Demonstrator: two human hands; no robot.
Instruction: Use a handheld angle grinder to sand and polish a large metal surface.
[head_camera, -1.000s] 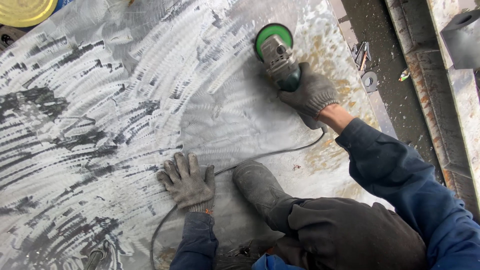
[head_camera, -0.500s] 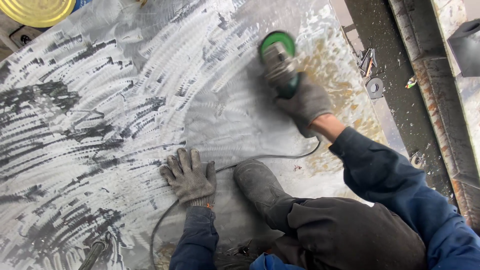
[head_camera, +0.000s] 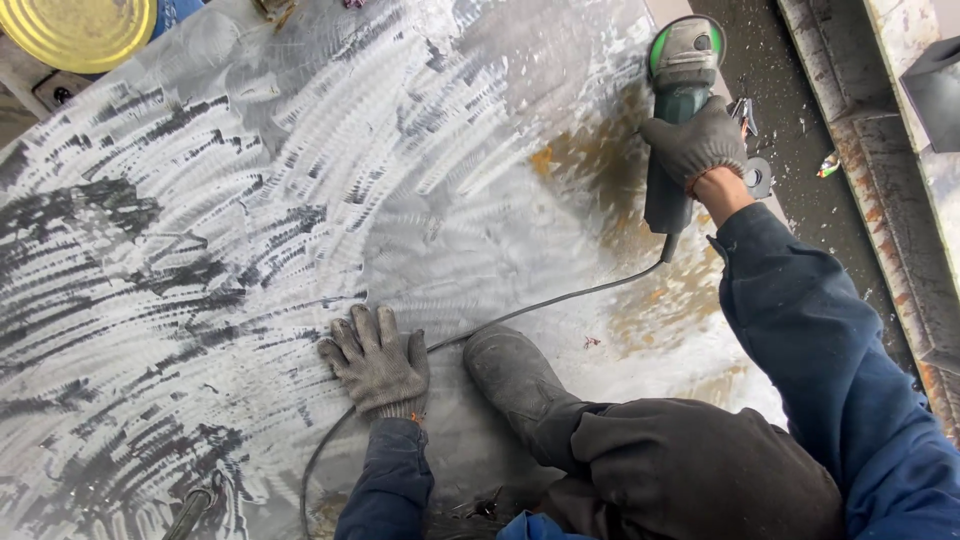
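Observation:
A large metal sheet (head_camera: 300, 200) lies flat, covered with bright curved grinding marks and dark patches, with rusty yellow stains near its right edge. My right hand (head_camera: 692, 145), in a grey knit glove, grips a green and grey angle grinder (head_camera: 680, 70) at the sheet's far right edge. Its black cable (head_camera: 560, 300) runs back across the sheet toward me. My left hand (head_camera: 375, 362), also gloved, rests flat with fingers spread on the sheet, over the cable. My grey boot (head_camera: 510, 375) stands on the sheet beside that hand.
A yellow round lid (head_camera: 80, 30) sits at the top left corner. Right of the sheet is dark dirty ground with small metal bits (head_camera: 755, 175) and a rusty steel beam (head_camera: 880, 200). A dark tool end (head_camera: 190, 510) shows at the bottom left.
My right hand has carried the grinder up and to the right, to the sheet's rusty right edge. My left hand and boot stay planted in the same place.

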